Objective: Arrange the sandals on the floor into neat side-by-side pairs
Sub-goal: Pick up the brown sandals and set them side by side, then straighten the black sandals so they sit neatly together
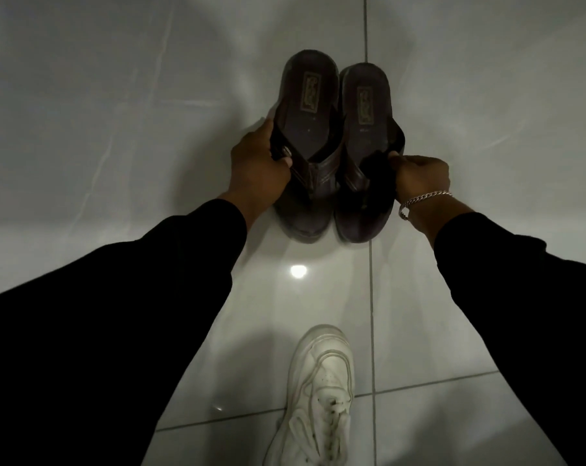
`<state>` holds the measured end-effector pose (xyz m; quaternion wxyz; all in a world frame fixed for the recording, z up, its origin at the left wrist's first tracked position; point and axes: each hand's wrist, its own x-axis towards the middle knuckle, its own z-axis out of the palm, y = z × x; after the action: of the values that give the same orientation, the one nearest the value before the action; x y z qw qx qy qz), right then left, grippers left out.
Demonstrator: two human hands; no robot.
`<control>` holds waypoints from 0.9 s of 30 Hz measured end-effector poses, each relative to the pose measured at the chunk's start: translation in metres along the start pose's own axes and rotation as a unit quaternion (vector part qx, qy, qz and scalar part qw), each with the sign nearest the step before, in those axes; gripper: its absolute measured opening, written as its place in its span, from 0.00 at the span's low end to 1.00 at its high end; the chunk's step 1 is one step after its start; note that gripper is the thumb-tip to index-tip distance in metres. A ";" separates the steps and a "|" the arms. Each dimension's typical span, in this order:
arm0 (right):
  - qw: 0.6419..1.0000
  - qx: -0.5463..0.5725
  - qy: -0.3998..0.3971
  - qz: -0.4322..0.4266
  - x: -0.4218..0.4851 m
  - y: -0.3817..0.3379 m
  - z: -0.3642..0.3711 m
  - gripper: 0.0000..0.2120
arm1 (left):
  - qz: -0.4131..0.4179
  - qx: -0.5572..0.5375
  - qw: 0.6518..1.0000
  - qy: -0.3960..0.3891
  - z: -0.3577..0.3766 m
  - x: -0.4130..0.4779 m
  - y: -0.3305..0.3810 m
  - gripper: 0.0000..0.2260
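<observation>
Head view: one pair of brown sandals being aligned on the tiled floor (pixel 116 163).
Left hand (pixel 256 173) clasps the strap of the left sandal (pixel 306 105); right hand (pixel 419 178) pinches the strap of the right sandal (pixel 365 95); soles touch side by side, heels slightly staggered; final levelling apparently remains; a white sneaker (pixel 318 395) stands nearer the camera; other sandals unseen.
</observation>
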<state>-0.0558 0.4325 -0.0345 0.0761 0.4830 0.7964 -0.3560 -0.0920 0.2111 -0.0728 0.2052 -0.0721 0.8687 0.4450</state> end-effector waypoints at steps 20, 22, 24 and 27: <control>0.919 -0.027 -0.029 -0.392 -0.161 -0.069 0.102 0.25 | -0.053 -0.014 0.988 0.145 -0.158 -0.054 -0.066 0.20; 0.909 -0.021 -0.067 -0.411 -0.197 -0.080 0.135 0.24 | -0.050 0.011 0.982 0.179 -0.201 -0.058 -0.089 0.20; 0.918 0.015 -0.157 -0.364 -0.237 -0.097 0.173 0.23 | -0.061 0.032 0.973 0.221 -0.243 -0.059 -0.112 0.21; 0.918 0.027 -0.301 -0.258 -0.293 -0.125 0.229 0.17 | -0.085 0.051 0.953 0.285 -0.306 -0.064 -0.145 0.24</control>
<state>-0.0568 0.0410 -0.0052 0.2051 0.1326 0.8230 -0.5129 -0.0787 -0.1240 0.0051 -0.0111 -0.2587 0.9034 0.3418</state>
